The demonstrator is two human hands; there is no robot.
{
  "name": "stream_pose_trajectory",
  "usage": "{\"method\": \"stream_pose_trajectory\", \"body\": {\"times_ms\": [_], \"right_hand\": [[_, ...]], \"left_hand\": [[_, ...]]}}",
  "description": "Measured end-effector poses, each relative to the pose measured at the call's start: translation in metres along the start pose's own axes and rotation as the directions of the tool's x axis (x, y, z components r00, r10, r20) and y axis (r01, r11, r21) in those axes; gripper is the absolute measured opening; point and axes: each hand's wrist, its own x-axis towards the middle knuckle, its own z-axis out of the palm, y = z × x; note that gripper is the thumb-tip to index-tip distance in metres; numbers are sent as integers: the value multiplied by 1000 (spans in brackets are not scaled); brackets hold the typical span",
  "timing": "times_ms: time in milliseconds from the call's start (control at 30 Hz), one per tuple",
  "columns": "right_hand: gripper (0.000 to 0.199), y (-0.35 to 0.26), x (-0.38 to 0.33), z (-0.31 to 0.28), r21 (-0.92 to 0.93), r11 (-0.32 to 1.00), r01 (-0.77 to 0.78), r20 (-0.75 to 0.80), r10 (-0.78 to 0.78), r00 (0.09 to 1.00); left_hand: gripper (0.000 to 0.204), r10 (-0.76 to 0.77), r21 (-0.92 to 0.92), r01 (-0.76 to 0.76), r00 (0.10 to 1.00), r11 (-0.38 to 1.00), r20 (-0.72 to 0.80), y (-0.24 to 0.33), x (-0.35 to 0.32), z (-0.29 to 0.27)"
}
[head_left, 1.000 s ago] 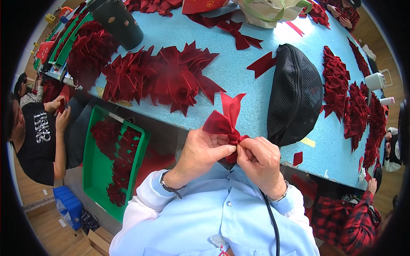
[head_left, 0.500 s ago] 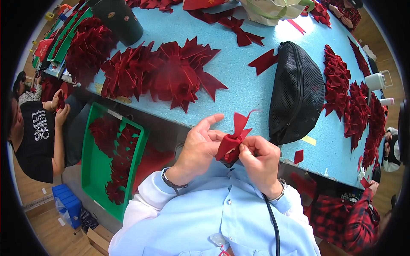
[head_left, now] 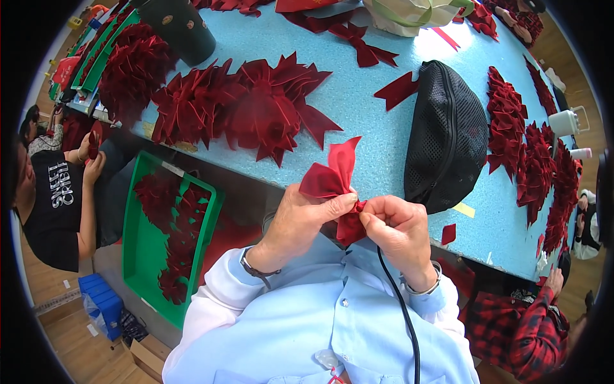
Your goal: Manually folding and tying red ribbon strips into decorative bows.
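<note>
Between my two hands, just off the table's near edge, is a red ribbon bow point(head_left: 329, 182) with loops and a pointed tail spreading upward. My left hand point(head_left: 297, 221) is closed on it, the thumb pressed across near its middle. With thumb and fingertips, my right hand point(head_left: 400, 233) pinches the bow's centre knot from the right side. Part of the bow hangs below my fingers. Exactly what the right fingertips grip at the knot is partly hidden.
Piles of dark red bows point(head_left: 268, 105) lie on the blue table point(head_left: 364, 134). A black mesh pouch point(head_left: 444, 137) sits beyond my right hand. A green tray point(head_left: 144, 256) with bows stands at left. A dark cup point(head_left: 176, 32) is at the back. Co-workers point(head_left: 54, 198) sit at both sides.
The bow has turned and opened out, its loops and tail now pointing up and left. My left thumb has come over its middle; my right hand has shifted slightly right.
</note>
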Motion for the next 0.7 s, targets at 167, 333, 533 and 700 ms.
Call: {"method": "stream_pose_trajectory", "body": {"times_ms": [167,333,533,700], "right_hand": [[3,4,-4,-4,-41,995,89,-55,-92,994],[12,12,-13,-13,-246,820,516,-155,-559,814],[14,-4,-16,-5,-361,662,657,37,-694,719],[9,3,-22,0,-189,919,346,-120,-372,921]], "left_hand": [[18,15,-29,-17,998,999,-68,-4,-1,3],[15,8,-135,-27,990,991,-142,5,0,2],[15,129,-3,-132,976,991,-177,-1,1,6],[20,211,106,-194,958,975,-193,-1,-2,11]]}}
